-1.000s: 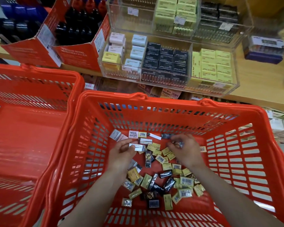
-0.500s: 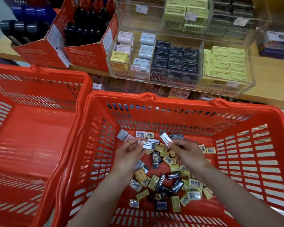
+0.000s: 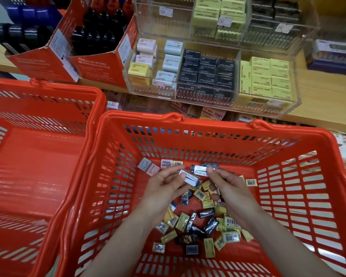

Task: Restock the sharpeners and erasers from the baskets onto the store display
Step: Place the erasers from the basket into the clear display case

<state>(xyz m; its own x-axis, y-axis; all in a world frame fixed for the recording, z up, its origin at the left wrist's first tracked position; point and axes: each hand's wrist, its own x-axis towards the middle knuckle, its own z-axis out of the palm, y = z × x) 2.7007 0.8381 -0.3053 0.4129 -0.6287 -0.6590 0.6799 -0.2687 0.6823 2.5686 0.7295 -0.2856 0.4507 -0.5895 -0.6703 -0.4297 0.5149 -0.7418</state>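
Head view: one wide look down over two baskets and a shelf display.
Left hand (image 3: 164,188): inside the right basket, its grip pinching a silver-wrapped eraser (image 3: 190,178) printed "Premium", thumb on top, fingers curled beneath.
Right hand (image 3: 231,188): also inside the right basket, its grip pinching a second silver eraser (image 3: 200,170) with the same print, held just above and behind the left hand's one; the two wrappers sit close together, and I cannot tell whether they touch.
Right basket (image 3: 218,128): red plastic with slotted walls, directly below the shelf edge; both forearms reach into it.
Loose erasers (image 3: 198,222): a scattered heap of small wrapped pieces, yellow, black and silver, on the basket floor below the hands, several showing barcodes; a grey and a pink one (image 3: 148,166) lie near the far wall.
Left basket (image 3: 48,108): red, same make, pressed against the right basket's side.
Display tray (image 3: 208,76): clear acrylic on the wooden shelf (image 3: 328,92), its compartments holding pastel, black and yellow boxed erasers; a second clear tier (image 3: 228,19) stands behind it with yellow and black stock.
Red cartons (image 3: 68,62): on the shelf left of the tray, filled with black, red and blue items that are too blurred to identify.
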